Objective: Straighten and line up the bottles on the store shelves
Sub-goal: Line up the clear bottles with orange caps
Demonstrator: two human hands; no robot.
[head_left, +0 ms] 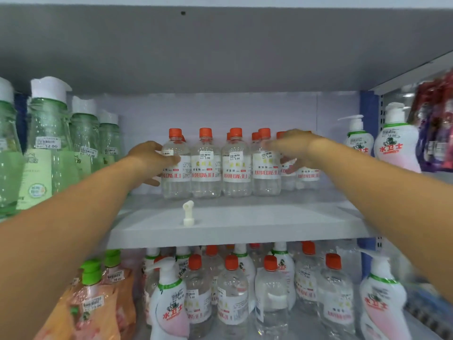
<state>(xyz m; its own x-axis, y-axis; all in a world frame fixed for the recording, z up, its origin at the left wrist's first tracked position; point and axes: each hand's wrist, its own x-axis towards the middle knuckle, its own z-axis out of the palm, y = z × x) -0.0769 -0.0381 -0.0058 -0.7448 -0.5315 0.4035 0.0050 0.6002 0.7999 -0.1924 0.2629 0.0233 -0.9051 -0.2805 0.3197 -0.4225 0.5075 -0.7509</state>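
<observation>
We start at the left, where our left hand sits at nine o'clock of the row of clear bottles, its fingers curled round the shoulder and label of the leftmost bottle, thumb low against the bottle's side. That row stands upright on the upper shelf, set well back from the front edge, red caps up, long axes vertical, labels facing us at slightly different turns. In front of the row, at about six o'clock of the leftmost bottle, a small white nozzle piece lies loose on the shelf. Moving rightward, our right hand reaches in at three o'clock of the row, blurred, its fingers spread over the necks and round the rightmost bottles; it seems to grip one, though the blur leaves us unsure. So the row lies between our two hands, each hand nearest its own end. We judge the coming move turns on that bracket: pressing inward from nine and three o'clock and drawing toward six o'clock would close gaps and square the front line.
</observation>
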